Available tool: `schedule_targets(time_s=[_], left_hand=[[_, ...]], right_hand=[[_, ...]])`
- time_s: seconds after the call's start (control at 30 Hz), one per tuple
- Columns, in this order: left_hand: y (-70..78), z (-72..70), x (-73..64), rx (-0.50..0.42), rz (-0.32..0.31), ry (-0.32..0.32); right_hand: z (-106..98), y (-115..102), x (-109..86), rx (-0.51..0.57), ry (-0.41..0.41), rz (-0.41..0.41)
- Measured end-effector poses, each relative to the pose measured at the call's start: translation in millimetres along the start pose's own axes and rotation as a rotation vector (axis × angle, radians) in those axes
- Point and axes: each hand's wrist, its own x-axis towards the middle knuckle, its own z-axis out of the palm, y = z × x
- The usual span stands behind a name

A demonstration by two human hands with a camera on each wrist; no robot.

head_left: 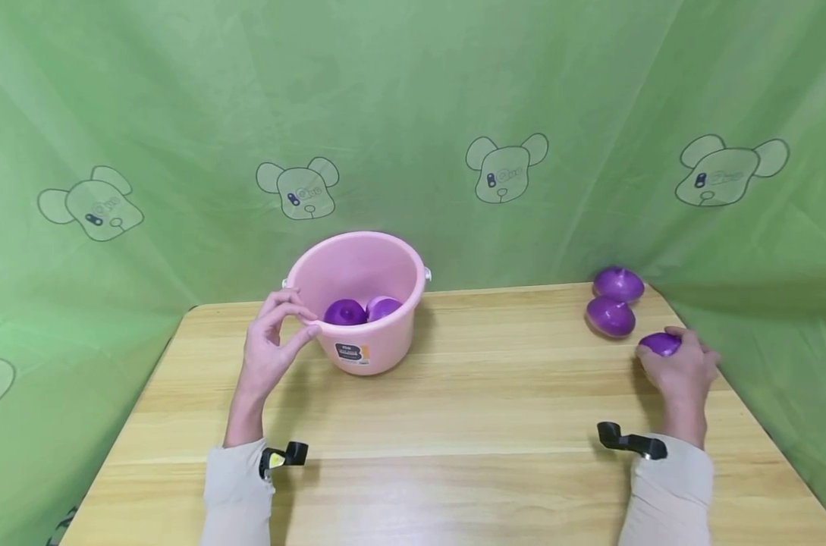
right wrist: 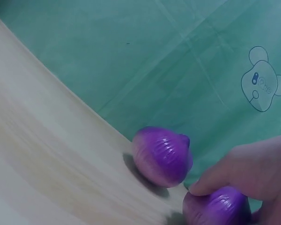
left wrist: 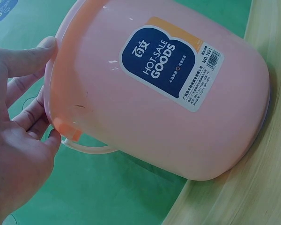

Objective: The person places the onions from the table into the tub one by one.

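Note:
A pink bucket stands on the table with purple onions inside it. My left hand pinches its rim on the near left side, thumb outside and fingers over the edge; the left wrist view shows the thumb on the labelled wall side of the rim. At the table's right edge, my right hand grips another purple onion, fingers curled round it from above. In the right wrist view the thumb lies along the gripped onion. Two more onions, a nearer one and a farther one, lie just beyond that hand.
Green cloth printed with bear faces hangs behind the wooden table and along both sides. The bucket's thin handle hangs at its far side in the left wrist view. Black mounts are strapped on both wrists.

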Motion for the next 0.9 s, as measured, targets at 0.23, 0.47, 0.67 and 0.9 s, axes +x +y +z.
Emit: schedule_targets(time_s=[0.23,0.47,0.67,0.9], left_hand=[[0.4,0.6,0.7,-0.009,-0.005,0.001],[0.8,1.0,-0.4,-0.01,-0.005,-0.001],[0.6,0.5,-0.1,-0.011,-0.004,0.0],[-0.3,0.4,0.0,-0.012,-0.006,0.0]], right_hand=[[2.4,0.9,1.3,-0.006,-0.02,-0.008],[5.9,2.1,0.1,-0.01,-0.031,-0.017],[7.1,3.1,-0.5,-0.016,-0.021,-0.023],[7.8,2.9,-1.2,-0.001,-0.004,-0.015]])
